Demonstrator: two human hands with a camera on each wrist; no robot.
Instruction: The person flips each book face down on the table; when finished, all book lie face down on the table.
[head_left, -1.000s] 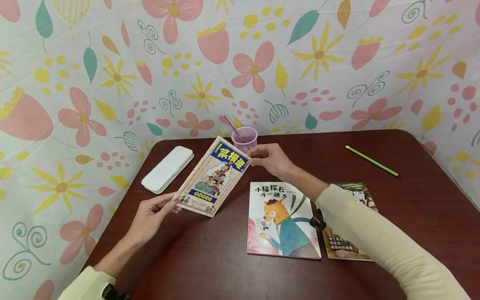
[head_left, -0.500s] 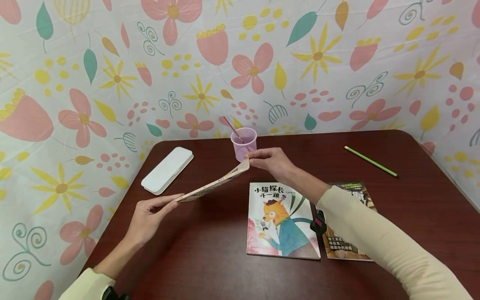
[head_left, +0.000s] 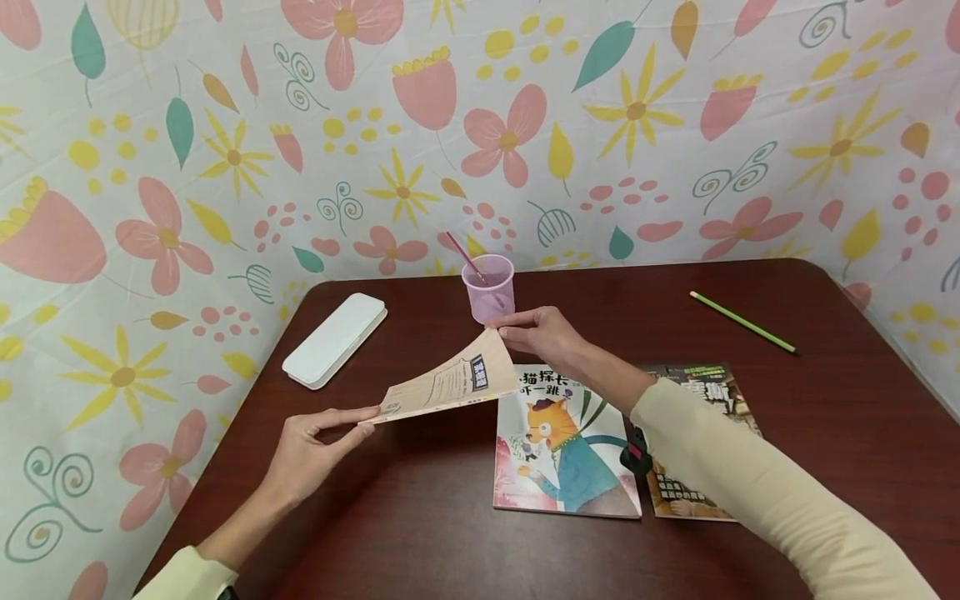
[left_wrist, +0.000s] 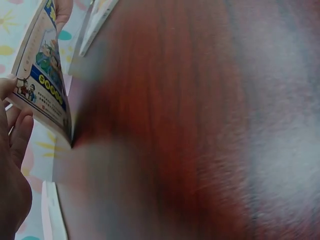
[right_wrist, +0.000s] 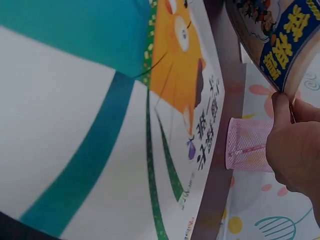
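Note:
Both hands hold a thin beige paperback book (head_left: pixel 446 379) above the table. Its back cover faces up in the head view, and the sheet bends. My left hand (head_left: pixel 311 454) pinches the near left corner between thumb and fingers. The far right corner is pinched by my right hand (head_left: pixel 547 337). From the left wrist, the illustrated front cover (left_wrist: pixel 42 75) shows, facing down toward the table. A blue title band (right_wrist: pixel 285 50) appears beside my right thumb in the right wrist view. Under the right forearm lies a picture book (head_left: pixel 566 450) with an orange cat on it.
A dark-covered book (head_left: pixel 675 492) lies right of the cat book, partly hidden by the right sleeve. At the back stands a lilac mesh cup (head_left: pixel 487 296) holding a red pencil. A white case (head_left: pixel 335 340) lies left, and a green pencil (head_left: pixel 742 322) lies right.
The beige book has turned over, from front cover facing the head camera, through edge-on, to back cover up. Both hands keep hold of its corners and have shifted only slightly.

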